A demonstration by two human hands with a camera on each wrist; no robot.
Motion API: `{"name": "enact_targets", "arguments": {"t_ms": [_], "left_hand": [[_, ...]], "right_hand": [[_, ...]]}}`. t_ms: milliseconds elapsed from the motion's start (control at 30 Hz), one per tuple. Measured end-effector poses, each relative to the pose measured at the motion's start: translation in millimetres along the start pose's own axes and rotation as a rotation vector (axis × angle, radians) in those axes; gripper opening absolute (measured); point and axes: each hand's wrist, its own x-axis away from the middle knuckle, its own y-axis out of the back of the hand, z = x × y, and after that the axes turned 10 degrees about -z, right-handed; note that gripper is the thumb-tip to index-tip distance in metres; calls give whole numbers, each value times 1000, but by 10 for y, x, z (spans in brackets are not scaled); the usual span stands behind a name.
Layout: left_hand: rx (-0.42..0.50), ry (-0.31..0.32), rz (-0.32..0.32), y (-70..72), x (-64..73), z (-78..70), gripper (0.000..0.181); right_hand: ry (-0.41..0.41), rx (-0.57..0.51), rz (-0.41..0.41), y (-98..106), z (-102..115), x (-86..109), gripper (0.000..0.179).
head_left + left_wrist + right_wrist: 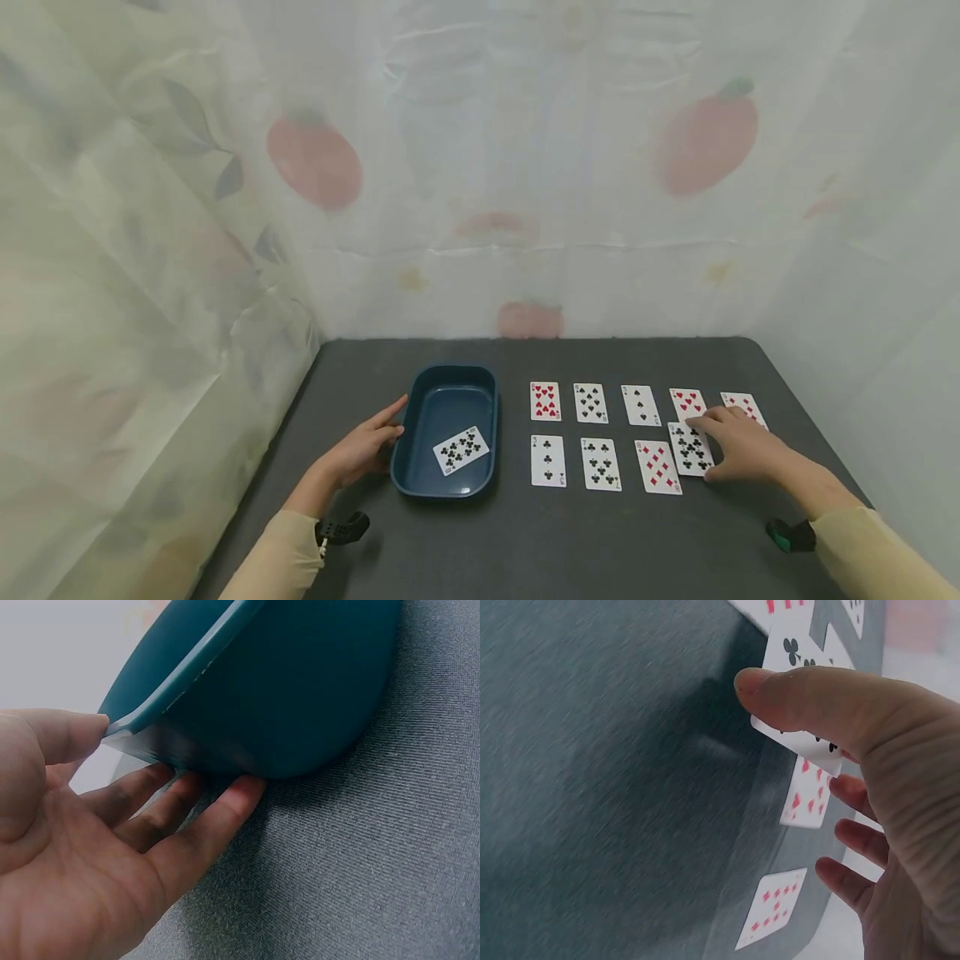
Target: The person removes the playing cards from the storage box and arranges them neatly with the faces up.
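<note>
My left hand (pixel 363 450) is at the left side of a dark blue tray (pixel 401 467). In the left wrist view its thumb lies on the tray's rim (pixel 202 664) and the fingertips touch the outer wall low down. One clubs playing card (pixel 461 451) lies face up and slanted inside the tray. My right hand (pixel 746 446) pinches another clubs playing card (pixel 692 450) at the right end of the front row. The right wrist view shows the thumb across this card's face, the other fingers spread behind, and the card tilted above the table.
Face-up cards form two rows right of the tray, among them a hearts card (pixel 545 402), a spades card (pixel 641 406) and a diamonds card (pixel 658 467). A far-right diamonds card (pixel 744 407) is partly behind my right hand. Patterned curtains (pixel 480 167) surround the dark table (pixel 525 550).
</note>
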Motion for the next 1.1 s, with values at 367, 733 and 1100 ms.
{"name": "enact_targets", "arguments": {"t_ms": [367, 733, 1100], "left_hand": [[-11, 3, 11, -9, 20, 1, 63], [13, -7, 5, -30, 32, -9, 62], [14, -3, 16, -15, 42, -31, 62]], "right_hand": [[-52, -3, 94, 27, -134, 194, 83], [-123, -68, 154, 31, -153, 261, 80], [-127, -86, 145, 23, -169, 272, 79]]}}
